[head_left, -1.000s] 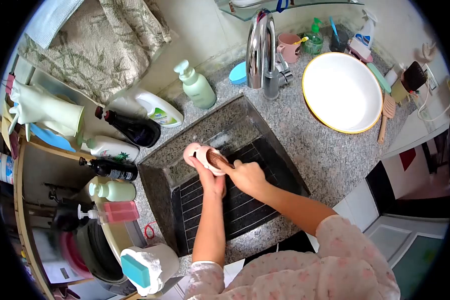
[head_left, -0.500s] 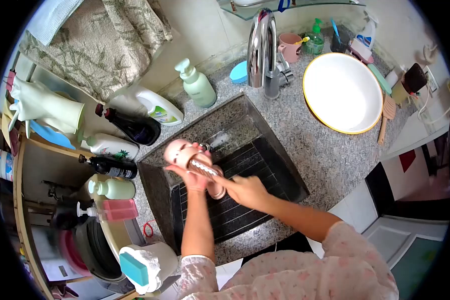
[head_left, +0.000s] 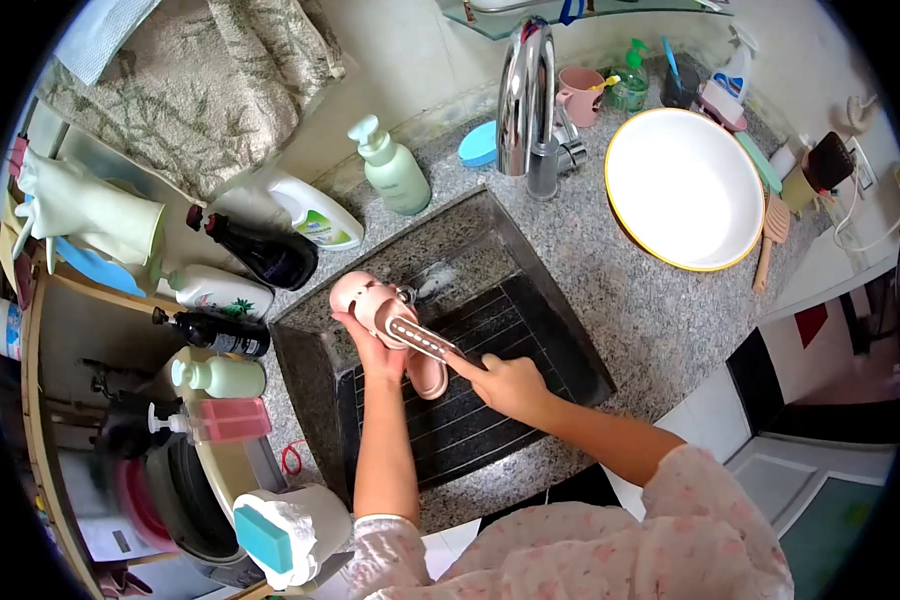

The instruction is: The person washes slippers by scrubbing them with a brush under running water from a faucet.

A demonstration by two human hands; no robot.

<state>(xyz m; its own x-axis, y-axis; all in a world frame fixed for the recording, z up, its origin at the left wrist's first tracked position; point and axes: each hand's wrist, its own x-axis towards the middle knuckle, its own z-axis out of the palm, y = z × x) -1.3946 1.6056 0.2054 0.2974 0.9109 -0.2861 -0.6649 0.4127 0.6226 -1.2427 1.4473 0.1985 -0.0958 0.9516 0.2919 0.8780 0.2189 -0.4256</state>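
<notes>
Over the dark stone sink (head_left: 510, 230), my left hand (head_left: 378, 350) is wrapped round a pink shoe (head_left: 362, 297). A brown-backed brush (head_left: 420, 338) with a row of white marks extends from the shoe's opening to my right hand (head_left: 510, 386), whose fingers are closed round its handle. The brush's far end lies against the shoe. A second pink shoe (head_left: 428, 375) is below, beside my left hand, partly hidden by the brush.
The chrome faucet (head_left: 525, 100) stands behind the sink. To its right are a white basin (head_left: 685, 188) and a spatula (head_left: 773, 235). A green pump bottle (head_left: 390, 168), a detergent bottle (head_left: 315, 213) and several other bottles line the left side.
The brush has shifted slightly down and right with my right hand. My left hand and the shoe show a small change of tilt.
</notes>
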